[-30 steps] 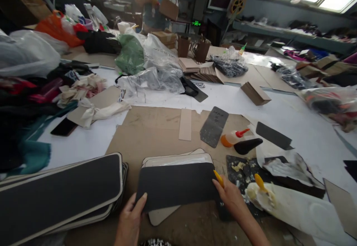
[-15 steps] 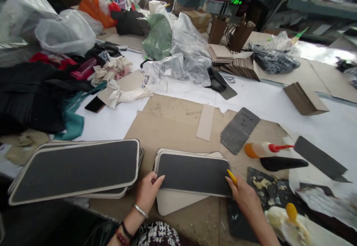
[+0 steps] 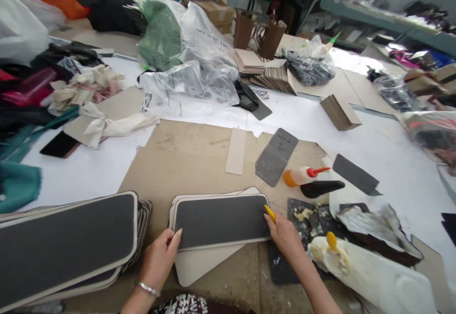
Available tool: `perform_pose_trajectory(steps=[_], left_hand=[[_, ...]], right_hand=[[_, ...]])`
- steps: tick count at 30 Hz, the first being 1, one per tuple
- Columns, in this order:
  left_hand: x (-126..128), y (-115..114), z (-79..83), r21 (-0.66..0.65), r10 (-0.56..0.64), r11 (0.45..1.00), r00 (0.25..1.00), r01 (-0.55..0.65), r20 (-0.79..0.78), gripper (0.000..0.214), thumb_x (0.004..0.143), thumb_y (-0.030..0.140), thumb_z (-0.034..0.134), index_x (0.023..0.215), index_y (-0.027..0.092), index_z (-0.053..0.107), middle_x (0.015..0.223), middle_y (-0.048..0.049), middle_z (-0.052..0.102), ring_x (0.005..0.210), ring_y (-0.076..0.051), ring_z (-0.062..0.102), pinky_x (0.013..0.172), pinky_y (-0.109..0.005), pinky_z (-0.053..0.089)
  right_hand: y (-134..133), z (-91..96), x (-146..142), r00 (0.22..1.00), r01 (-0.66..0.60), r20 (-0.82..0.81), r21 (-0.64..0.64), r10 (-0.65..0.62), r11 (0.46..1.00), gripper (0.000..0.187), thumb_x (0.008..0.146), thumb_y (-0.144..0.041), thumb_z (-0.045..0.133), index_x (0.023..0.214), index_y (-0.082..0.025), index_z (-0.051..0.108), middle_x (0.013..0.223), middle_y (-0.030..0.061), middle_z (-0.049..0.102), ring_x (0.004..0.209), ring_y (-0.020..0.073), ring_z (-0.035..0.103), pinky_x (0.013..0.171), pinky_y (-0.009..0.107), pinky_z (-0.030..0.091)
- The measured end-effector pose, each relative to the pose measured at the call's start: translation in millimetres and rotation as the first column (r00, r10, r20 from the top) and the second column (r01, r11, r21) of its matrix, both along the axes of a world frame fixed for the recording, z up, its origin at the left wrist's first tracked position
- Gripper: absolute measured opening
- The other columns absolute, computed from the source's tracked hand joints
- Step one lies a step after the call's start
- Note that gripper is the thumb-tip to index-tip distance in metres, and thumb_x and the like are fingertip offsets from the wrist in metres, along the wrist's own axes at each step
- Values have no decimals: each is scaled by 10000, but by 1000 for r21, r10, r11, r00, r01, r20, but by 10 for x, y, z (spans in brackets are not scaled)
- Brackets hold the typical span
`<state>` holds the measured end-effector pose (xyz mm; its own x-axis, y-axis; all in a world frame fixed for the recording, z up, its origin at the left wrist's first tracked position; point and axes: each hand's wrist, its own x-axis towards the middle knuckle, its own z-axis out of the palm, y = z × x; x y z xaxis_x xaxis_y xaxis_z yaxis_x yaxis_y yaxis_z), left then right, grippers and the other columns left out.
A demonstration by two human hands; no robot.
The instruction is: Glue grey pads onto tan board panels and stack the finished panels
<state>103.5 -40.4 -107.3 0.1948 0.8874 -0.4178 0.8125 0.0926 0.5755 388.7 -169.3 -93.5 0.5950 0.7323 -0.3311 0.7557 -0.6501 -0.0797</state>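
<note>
A dark grey rounded rectangular panel [image 3: 221,221] with a pale border lies over several beige boards [image 3: 203,264]. My left hand [image 3: 160,252] pinches its left edge, thumb on top. At the right edge, my right hand [image 3: 283,233] is closed around a yellow pointed tool [image 3: 270,213] and also grips the panel. The tool's far end is hidden in the palm. To the left stands a stack of larger dark panels [image 3: 71,247] with the same pale edging.
A squeeze bottle [image 3: 301,176] with a red nozzle lies beside a black curved object [image 3: 320,188]. Nearer right, a white container [image 3: 384,271] bears a yellow-handled tool [image 3: 331,241] and glue-like paste. Plastic bags [image 3: 192,86] and cardboard pieces [image 3: 263,69] lie farther back.
The camera view has swung to the right, so the scene shifts left. Both hands keep their hold on the panel, which appears slightly turned, its right end farther away.
</note>
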Motion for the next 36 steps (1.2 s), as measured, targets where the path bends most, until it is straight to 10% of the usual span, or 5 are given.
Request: perform_pose_trajectory(steps=[20, 28, 36], left_hand=[[8, 26, -43, 60, -1, 998, 1000, 2, -26, 382, 715, 522, 377, 487, 217, 349, 403, 38, 390, 421, -122, 382, 467, -233, 292], [-69, -97, 31, 341, 48, 937, 996, -71, 74, 250, 758, 441, 376, 716, 213, 471, 591, 2, 500, 548, -159, 502, 557, -274, 394], [-123, -38, -2, 194, 151, 964, 973, -184, 173, 352, 651, 502, 449, 778, 191, 554, 671, -52, 594, 630, -209, 569, 641, -343, 448]], right_hand=[[95, 205, -57, 999, 45, 3, -155, -45, 987, 252, 881, -363, 337, 897, -205, 533, 808, 65, 644, 746, 204, 624, 580, 261, 395], [-155, -26, 68, 996, 89, -23, -53, -90, 995, 330, 848, -427, 297, 908, -194, 523, 727, 69, 629, 704, 235, 620, 586, 291, 415], [-178, 4, 31, 967, 226, -149, 116, -209, 967, 331, 793, -449, 315, 893, -201, 511, 738, 56, 619, 754, 230, 600, 629, 282, 413]])
